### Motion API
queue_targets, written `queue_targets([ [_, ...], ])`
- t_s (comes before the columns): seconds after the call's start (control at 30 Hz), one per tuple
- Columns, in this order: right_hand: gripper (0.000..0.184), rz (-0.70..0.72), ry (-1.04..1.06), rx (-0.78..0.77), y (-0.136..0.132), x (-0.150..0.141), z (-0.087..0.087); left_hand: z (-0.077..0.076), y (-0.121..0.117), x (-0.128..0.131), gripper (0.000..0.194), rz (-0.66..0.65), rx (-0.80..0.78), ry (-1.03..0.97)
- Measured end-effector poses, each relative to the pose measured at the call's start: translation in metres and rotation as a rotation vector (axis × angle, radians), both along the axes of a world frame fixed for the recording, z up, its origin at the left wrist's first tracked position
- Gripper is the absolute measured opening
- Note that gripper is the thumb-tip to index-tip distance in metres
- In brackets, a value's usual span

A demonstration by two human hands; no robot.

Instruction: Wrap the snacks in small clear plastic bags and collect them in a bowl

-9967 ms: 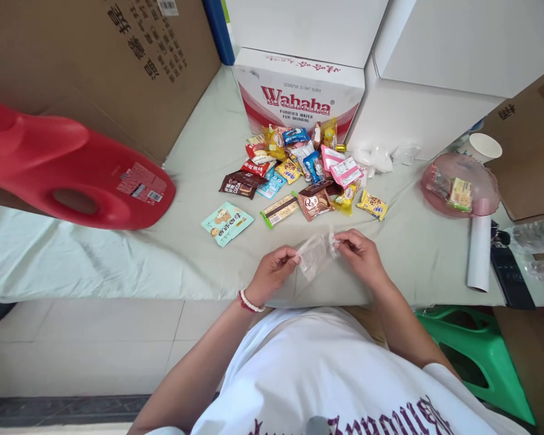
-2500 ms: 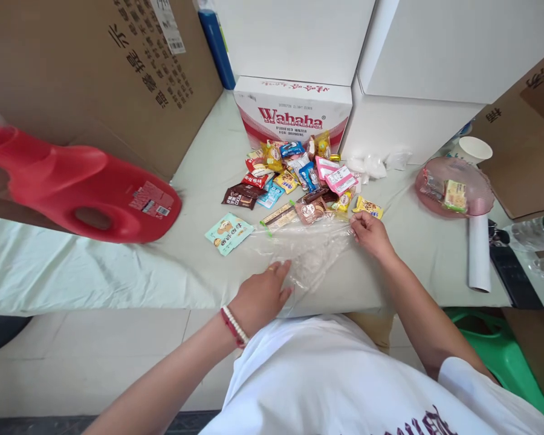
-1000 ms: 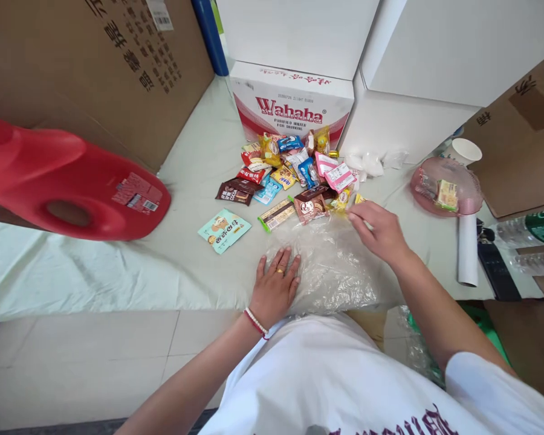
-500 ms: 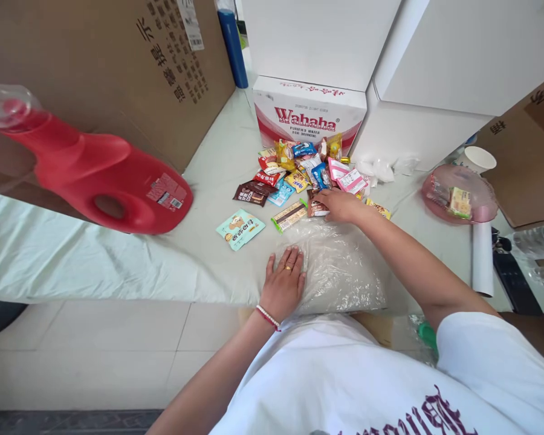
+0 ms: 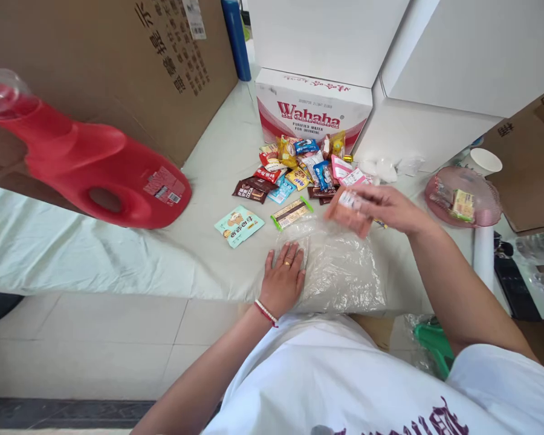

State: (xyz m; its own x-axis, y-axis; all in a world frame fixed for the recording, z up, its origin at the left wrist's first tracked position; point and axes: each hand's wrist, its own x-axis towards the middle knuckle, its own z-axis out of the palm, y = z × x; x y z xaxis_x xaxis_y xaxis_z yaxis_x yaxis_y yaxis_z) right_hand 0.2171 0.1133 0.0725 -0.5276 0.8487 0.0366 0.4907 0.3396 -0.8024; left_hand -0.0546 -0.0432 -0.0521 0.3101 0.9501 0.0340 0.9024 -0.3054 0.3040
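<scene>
My right hand [image 5: 385,204] pinches an orange-brown snack packet [image 5: 350,211], blurred by motion, just above a clear plastic bag [image 5: 340,272]. Flat at the bag's left edge lies my left hand [image 5: 283,275], fingers stretched out and holding nothing. Beyond the bag is a pile of wrapped snacks, among them a yellow packet [image 5: 298,177], a blue packet [image 5: 323,174] and a dark brown cocoa packet [image 5: 249,191]. Nearer me are a green-ended bar [image 5: 292,212] and a mint-green pouch [image 5: 239,226].
A red detergent bottle [image 5: 113,169] stands at left before a brown carton [image 5: 95,66]. Behind the snacks is a Wahaha water box [image 5: 310,112]. To the right sit a pink bowl [image 5: 435,199] with a snack inside, a paper cup [image 5: 484,162] and a white roll [image 5: 483,257].
My right hand has lifted the orange-brown packet from the pile and moved it right and toward me. My left hand stays flat in its place.
</scene>
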Motion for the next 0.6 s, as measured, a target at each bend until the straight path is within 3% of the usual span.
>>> queue_targets([
  [0.1, 0.048, 0.255, -0.069, -0.231, -0.024, -0.01, -0.026, 0.0, 0.008, -0.001, 0.05, 0.008, 0.0, -0.011],
  [0.17, 0.042, 0.253, -0.162, -0.136, -0.036, -0.02, -0.047, -0.001, 0.011, -0.002, 0.05, 0.009, 0.009, -0.013],
  [0.3, 0.042, 0.055, -0.316, 0.203, -0.056, -0.029, -0.07, -0.001, 0.01, -0.004, 0.05, -0.002, 0.032, 0.003],
  [0.43, 0.055, 0.124, -0.387, 0.247, -0.076, -0.03, -0.079, -0.002, 0.008, -0.003, 0.052, 0.012, 0.041, 0.034],
  [0.6, 0.044, 0.071, -0.368, 0.33, -0.09, -0.032, -0.089, -0.003, 0.01, 0.0, 0.061, 0.032, 0.051, 0.045],
])
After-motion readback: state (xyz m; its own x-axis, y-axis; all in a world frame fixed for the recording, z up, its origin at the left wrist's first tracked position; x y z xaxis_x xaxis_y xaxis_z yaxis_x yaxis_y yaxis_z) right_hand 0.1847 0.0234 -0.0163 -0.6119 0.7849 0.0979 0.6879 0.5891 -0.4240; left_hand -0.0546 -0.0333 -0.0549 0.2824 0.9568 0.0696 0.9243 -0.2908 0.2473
